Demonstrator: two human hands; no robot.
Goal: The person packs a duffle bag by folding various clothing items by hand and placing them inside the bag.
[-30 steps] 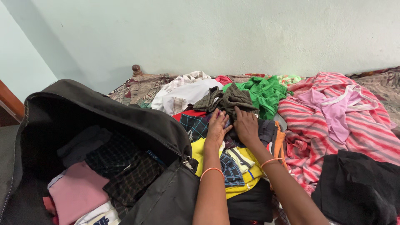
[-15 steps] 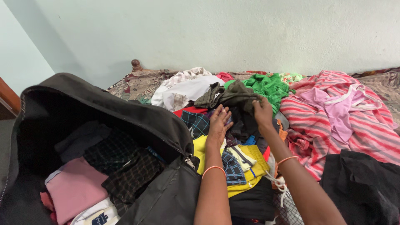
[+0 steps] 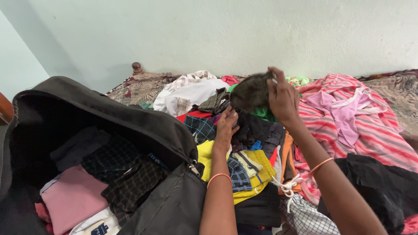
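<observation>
My right hand (image 3: pixel 283 98) is raised above the clothes pile and grips a dark olive garment (image 3: pixel 251 91), which hangs in the air. Lower down, my left hand (image 3: pixel 226 127) rests with spread fingers on the pile, touching dark fabric beside a dark checked cloth (image 3: pixel 200 127). Under my forearms lies a yellow garment with blue checked trim (image 3: pixel 250 174). Both wrists wear a thin orange band.
An open black bag (image 3: pixel 130 126) on the left holds folded clothes, among them a pink one (image 3: pixel 72 196). A red striped cloth (image 3: pixel 370 130) with a purple garment lies on the right, a black garment (image 3: pixel 383 187) nearer, a white shirt (image 3: pixel 187 95) behind.
My right hand has closed on the dark olive garment and lifted it up off the pile to the right. The left hand stays on the pile.
</observation>
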